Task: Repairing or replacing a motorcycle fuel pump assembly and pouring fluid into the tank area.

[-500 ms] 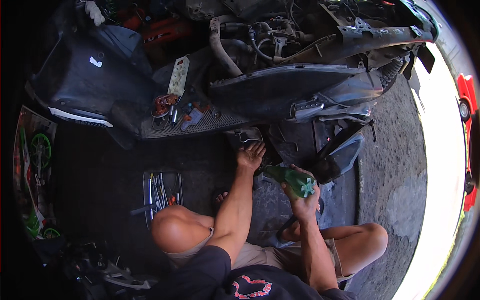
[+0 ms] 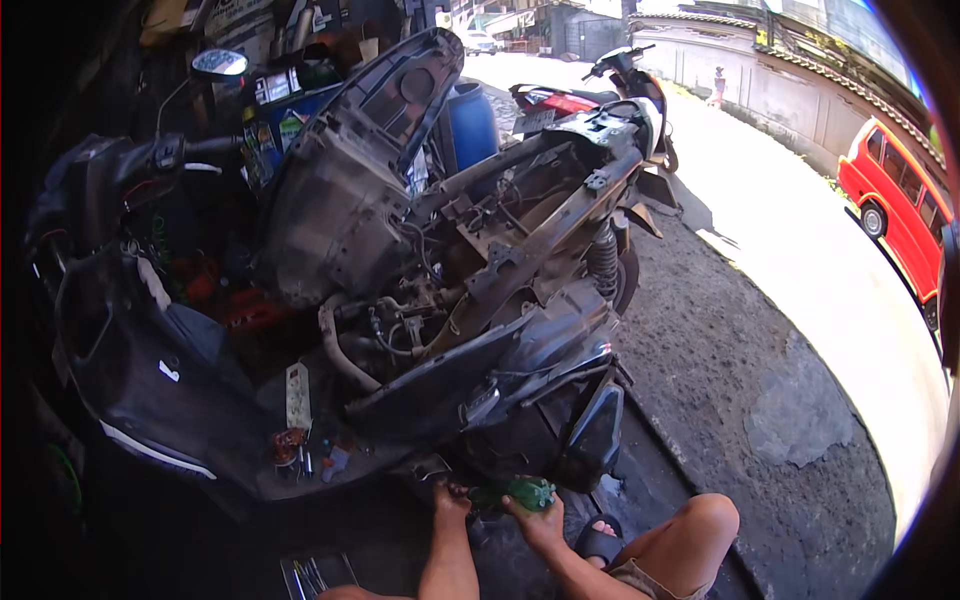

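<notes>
My right hand (image 2: 538,520) is wrapped round a green plastic bottle (image 2: 540,492). The bottle lies tilted, its ridged base toward me and its neck pointing left. Close to that neck is my left hand (image 2: 451,500), palm up with the fingers loosely spread and cupped; whether anything lies in the palm is too dark to tell. Both hands are low beside a partly stripped scooter (image 2: 430,385), just below its footboard. The bottle's mouth is hard to make out in the shadow.
On the footboard lie a white power strip (image 2: 298,398) and small parts. A tool tray (image 2: 318,575) sits on the floor at lower left. A blue barrel (image 2: 470,125) and another scooter (image 2: 560,100) stand behind. A red van (image 2: 895,190) is on the road, where a person (image 2: 718,85) walks.
My view has tilted up, so the street now shows and my hands sit lower in the picture. The bottle's neck and my left hand appear nearer each other.
</notes>
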A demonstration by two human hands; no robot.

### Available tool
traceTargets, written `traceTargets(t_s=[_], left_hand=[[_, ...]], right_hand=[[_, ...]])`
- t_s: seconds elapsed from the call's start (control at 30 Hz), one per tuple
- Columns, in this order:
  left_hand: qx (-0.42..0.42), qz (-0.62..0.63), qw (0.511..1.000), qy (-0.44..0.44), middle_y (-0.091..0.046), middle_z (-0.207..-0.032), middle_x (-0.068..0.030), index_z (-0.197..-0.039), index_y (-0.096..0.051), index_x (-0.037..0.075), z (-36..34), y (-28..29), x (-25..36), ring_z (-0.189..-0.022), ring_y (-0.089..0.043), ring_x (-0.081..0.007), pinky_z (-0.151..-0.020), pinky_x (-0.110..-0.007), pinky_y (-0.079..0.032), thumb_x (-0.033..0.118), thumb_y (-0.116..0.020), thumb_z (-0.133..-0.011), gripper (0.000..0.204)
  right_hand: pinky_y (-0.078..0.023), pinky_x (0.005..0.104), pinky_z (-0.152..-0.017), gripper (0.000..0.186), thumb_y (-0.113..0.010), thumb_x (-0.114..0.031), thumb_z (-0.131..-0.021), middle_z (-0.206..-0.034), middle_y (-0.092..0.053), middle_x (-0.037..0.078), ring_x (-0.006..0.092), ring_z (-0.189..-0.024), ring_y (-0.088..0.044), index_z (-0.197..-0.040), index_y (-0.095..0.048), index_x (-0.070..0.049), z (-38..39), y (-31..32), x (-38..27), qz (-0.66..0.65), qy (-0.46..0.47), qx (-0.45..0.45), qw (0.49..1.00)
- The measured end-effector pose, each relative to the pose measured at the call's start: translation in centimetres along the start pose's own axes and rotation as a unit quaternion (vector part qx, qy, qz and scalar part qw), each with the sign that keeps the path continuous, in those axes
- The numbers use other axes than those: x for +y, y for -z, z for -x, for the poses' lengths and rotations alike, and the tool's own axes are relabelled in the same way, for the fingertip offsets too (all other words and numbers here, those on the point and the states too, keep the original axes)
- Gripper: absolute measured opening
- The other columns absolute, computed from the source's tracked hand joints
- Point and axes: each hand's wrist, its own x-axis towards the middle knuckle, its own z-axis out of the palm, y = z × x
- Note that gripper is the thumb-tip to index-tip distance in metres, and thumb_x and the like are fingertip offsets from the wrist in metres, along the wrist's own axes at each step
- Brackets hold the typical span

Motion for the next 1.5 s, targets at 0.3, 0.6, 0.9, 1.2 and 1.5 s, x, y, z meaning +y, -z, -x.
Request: traceTargets(t_s=[0.3,0.6,0.9,1.2,1.5], left_hand=[[-0.114,-0.06,0.992,0.01,-0.039,-0.053,0.0042,-0.062,-0.043,0.019,4.9,-3.2,1.4,-0.042,-0.036,-0.0081,-0.039,-0.024,-0.034,0.023,-0.048,-0.091,0.029],[0.02,-0.012,0.997,-0.067,-0.04,-0.051,0.0032,-0.066,-0.043,0.016,3.3,-2.1,3.5,-0.04,-0.037,-0.0125,-0.041,-0.028,-0.034,0.023,-0.043,-0.093,0.028],[-0.057,-0.215,0.975,-0.027,-0.063,-0.082,-0.0053,-0.092,-0.061,0.012,7.4,-1.1,2.7,-0.076,-0.062,-0.0237,-0.072,-0.044,-0.053,0.058,-0.041,-0.093,0.05],[-0.035,-0.36,0.927,0.1,-0.064,-0.114,-0.009,-0.117,-0.06,0.013,9.5,-2.0,2.2,-0.104,-0.06,-0.033,-0.093,-0.056,-0.046,0.066,-0.048,-0.085,0.063],[-0.097,-0.104,0.983,-0.115,-0.062,-0.119,-0.0095,-0.123,-0.058,0.017,8.3,1.0,3.9,-0.113,-0.056,-0.0311,-0.101,-0.055,-0.039,0.059,-0.064,-0.08,0.06]], right_hand=[[-0.056,0.052,-0.081,0.044,-0.075,-0.017,-0.083,-0.109,-0.058,0.012,0.0302,-0.097,-0.062,-0.117,-0.049,-0.006,-0.6,0.7,3.3,-0.428,-0.246,0.207,0.845],[-0.054,0.0527,-0.083,0.045,-0.065,-0.042,-0.09,-0.113,-0.056,0.013,0.0329,-0.101,-0.058,-0.115,-0.05,-0.008,-0.5,-2.4,7.1,-0.537,-0.404,0.244,0.699],[-0.055,0.05,-0.077,0.056,-0.047,-0.058,-0.095,-0.108,-0.06,0.015,0.0319,-0.096,-0.061,-0.118,-0.051,-0.007,-1.9,-3.9,11.0,-0.589,-0.449,0.126,0.659],[-0.042,0.0604,-0.098,0.058,-0.048,-0.059,-0.093,-0.116,-0.063,0.021,0.0338,-0.105,-0.061,-0.114,-0.059,-0.005,-5.1,-3.4,8.4,-0.221,-0.588,-0.21,0.749],[-0.055,0.0437,-0.059,0.042,-0.062,-0.04,-0.091,-0.083,-0.069,0.014,0.0287,-0.068,-0.067,-0.104,-0.067,0.0,-7.0,-1.7,11.3,-0.075,-0.488,-0.219,0.842]])
